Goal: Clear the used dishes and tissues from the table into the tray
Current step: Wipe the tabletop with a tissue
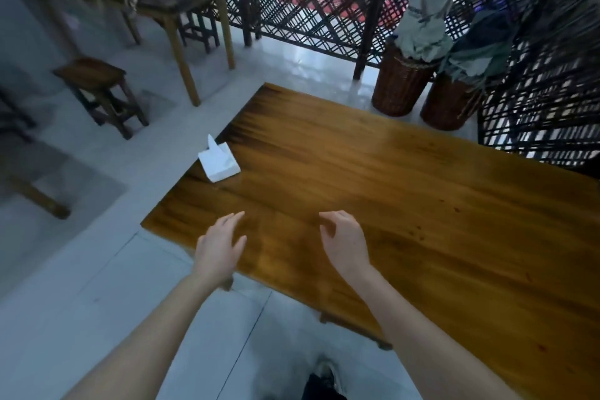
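A brown wooden table [406, 191] fills the middle and right of the head view. A white tissue pack [219, 161] with one sheet sticking up sits at its left edge. My left hand [219, 245] hovers over the near left corner with fingers straight and spread, holding nothing. My right hand [345, 242] hangs a little to its right above the tabletop, fingers loosely curled and empty. No dishes and no tray are in view.
Two wicker baskets [402, 84] holding cloths stand beyond the table by a dark lattice screen [324, 0]. A wooden stool [97, 91] and another table [175, 10] stand at the left on the grey tiled floor. My shoe [324, 380] shows at the bottom.
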